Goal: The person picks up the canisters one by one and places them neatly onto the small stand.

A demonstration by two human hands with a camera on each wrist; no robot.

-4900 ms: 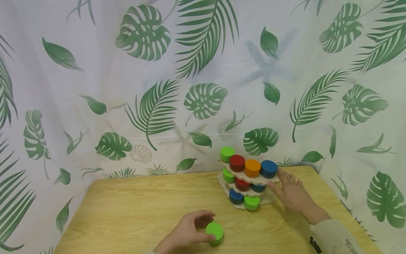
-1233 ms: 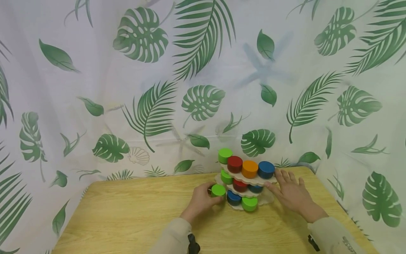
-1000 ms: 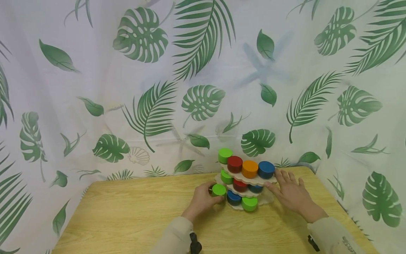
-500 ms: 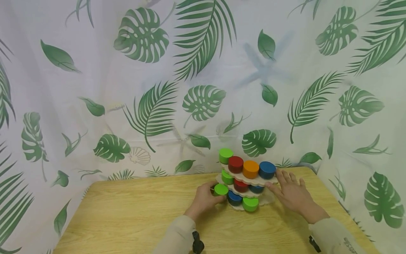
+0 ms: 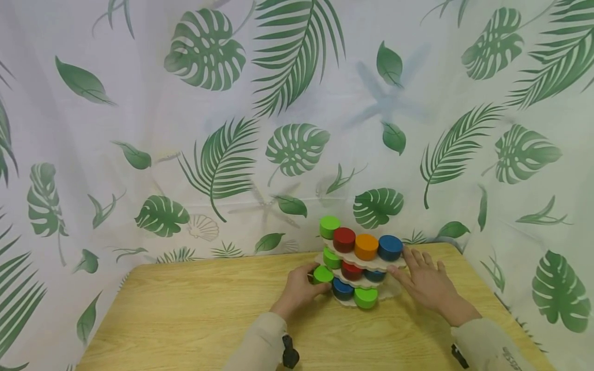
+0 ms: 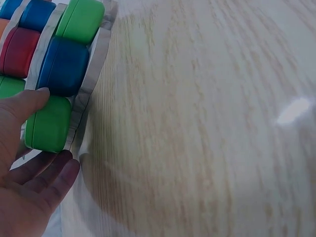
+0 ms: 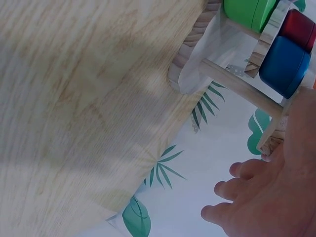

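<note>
A three-tier wooden stand with scalloped edges holds round lidded tins on each level. My left hand pinches a green tin at the left end of the bottom tier, next to a blue tin. In the left wrist view, the thumb lies on one side of it and the fingers on the other. At the stand's right side is my right hand, its fingers extended, touching the end of the top tier. No tin is in that hand.
Green, red, orange and blue tins line the top tier. Another green tin sits at the front of the bottom tier. The wooden table meets a leaf-print curtain behind the stand.
My left hand has carried the green tin from the front of the table up to the bottom tier, then edged it slightly inward. The right hand has stayed at the stand.
</note>
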